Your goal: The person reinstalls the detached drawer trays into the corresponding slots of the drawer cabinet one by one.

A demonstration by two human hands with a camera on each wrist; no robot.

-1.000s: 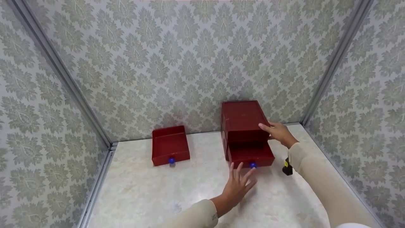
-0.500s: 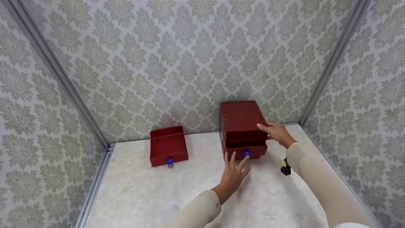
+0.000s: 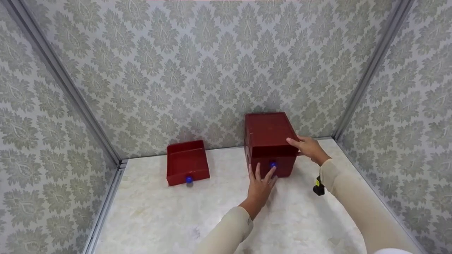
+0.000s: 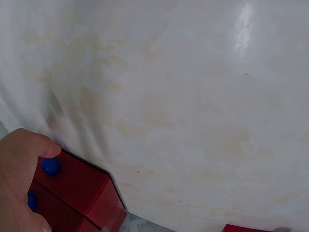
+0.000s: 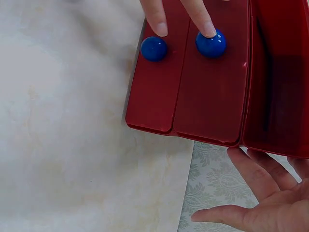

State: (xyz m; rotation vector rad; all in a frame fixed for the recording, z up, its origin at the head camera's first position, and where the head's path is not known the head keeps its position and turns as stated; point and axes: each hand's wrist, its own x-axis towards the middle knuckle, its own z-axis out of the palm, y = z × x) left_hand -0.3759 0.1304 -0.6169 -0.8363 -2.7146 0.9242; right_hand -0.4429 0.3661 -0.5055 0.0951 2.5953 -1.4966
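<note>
A red cabinet (image 3: 266, 128) is standing at the table's (image 3: 159, 211) rear edge, toward the right corner. The left hand (image 3: 260, 187) is touching a blue knob (image 5: 212, 47) on the drawer front (image 5: 207, 106), fingers extended, not grasping; the right hand (image 3: 309, 148) is bracing the cabinet's right side, thumb on top, fingers straight, unclenched. A loose drawer (image 3: 187, 162) is lying toward the rear left corner.

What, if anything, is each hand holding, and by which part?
The right hand holds the red cabinet by its right upper edge, thumb on top, fingers against the side. The left hand grips nothing; a fingertip touches a blue knob.
</note>
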